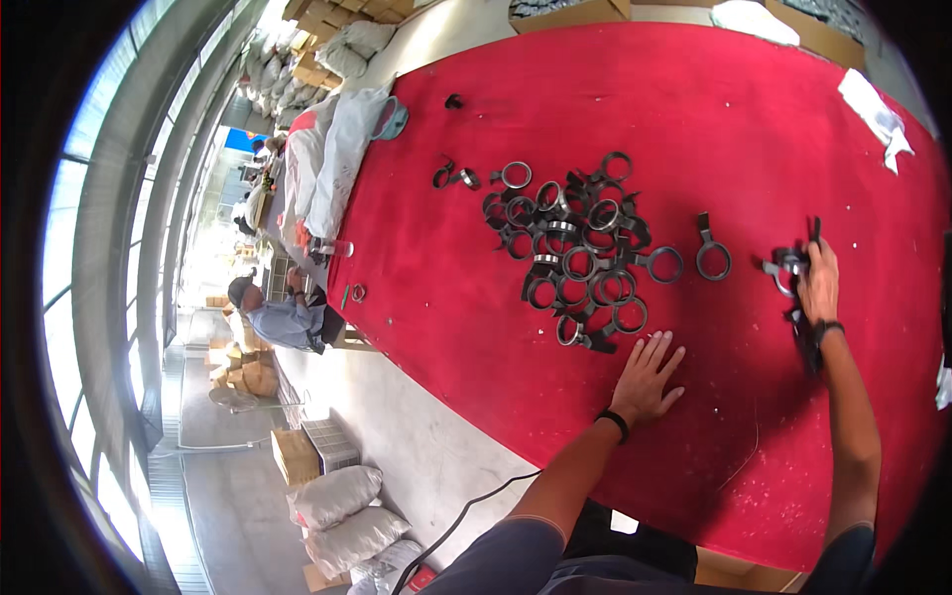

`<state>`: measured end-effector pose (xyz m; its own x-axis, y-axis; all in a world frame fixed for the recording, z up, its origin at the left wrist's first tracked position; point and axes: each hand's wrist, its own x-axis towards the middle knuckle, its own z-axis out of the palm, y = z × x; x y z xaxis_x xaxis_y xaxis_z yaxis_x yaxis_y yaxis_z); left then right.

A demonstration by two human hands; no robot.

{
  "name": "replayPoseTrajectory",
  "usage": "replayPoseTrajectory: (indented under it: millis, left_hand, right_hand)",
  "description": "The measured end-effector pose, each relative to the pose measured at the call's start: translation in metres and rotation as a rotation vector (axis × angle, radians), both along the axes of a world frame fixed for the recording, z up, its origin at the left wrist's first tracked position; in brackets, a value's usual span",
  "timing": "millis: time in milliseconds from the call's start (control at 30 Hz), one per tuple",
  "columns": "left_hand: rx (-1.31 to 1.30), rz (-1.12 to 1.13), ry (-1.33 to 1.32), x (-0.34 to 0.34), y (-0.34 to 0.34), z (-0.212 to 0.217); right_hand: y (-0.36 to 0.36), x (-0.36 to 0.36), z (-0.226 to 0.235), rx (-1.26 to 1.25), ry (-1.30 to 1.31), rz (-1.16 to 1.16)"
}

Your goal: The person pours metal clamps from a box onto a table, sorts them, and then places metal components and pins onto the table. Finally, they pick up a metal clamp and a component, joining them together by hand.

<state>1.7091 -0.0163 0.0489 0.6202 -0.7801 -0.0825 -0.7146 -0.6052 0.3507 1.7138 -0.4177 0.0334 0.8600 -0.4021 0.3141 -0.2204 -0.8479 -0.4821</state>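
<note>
My left hand (646, 381) lies flat on the red cloth, fingers spread and holding nothing. Just beyond its fingertips is a heap of black rings with flat tabs (578, 263), some lined with bright metal. One single black ring with a tab (713, 260) lies apart, between the heap and my right hand. On the right, my right hand (820, 285) has its fingers closed at a small cluster of black ringed parts (786, 268). A black tab sticks up past its fingertips; the hand hides much of what it grips.
The red-covered table (476, 327) fills most of the view. Loose rings (454, 176) lie left of the heap. White and red sacks (337, 159) lie along the left edge, and a crumpled white bag (875, 114) at the far right. Another person (283, 315) stands beyond the left edge.
</note>
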Motion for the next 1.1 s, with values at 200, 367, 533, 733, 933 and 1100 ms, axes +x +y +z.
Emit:
replayPoseTrajectory:
  millis: [200, 367, 533, 733, 933, 1100]
  left_hand:
    - [0.035, -0.015, 0.025, -0.002, -0.009, 0.001]
    - [0.047, -0.036, 0.001, 0.000, -0.013, -0.005]
    - [0.091, -0.005, -0.033, -0.002, -0.005, -0.006]
    - [0.062, -0.036, -0.057, -0.008, -0.016, -0.009]
    - [0.013, -0.036, -0.065, -0.007, -0.007, -0.007]
    - [-0.012, -0.064, -0.049, -0.010, -0.017, -0.010]
  right_hand:
    - [0.031, -0.099, -0.004, -0.031, 0.048, 0.021]
    - [-0.002, -0.183, -0.014, 0.004, 0.174, 0.009]
    - [-0.087, -0.316, -0.026, -0.036, 0.286, -0.101]
    - [-0.245, -0.593, -0.059, -0.220, 0.714, -0.498]
    - [-0.280, -0.618, -0.072, -0.091, 0.482, -0.705]
    - [-0.243, -0.580, -0.030, 0.422, -0.136, -0.701]
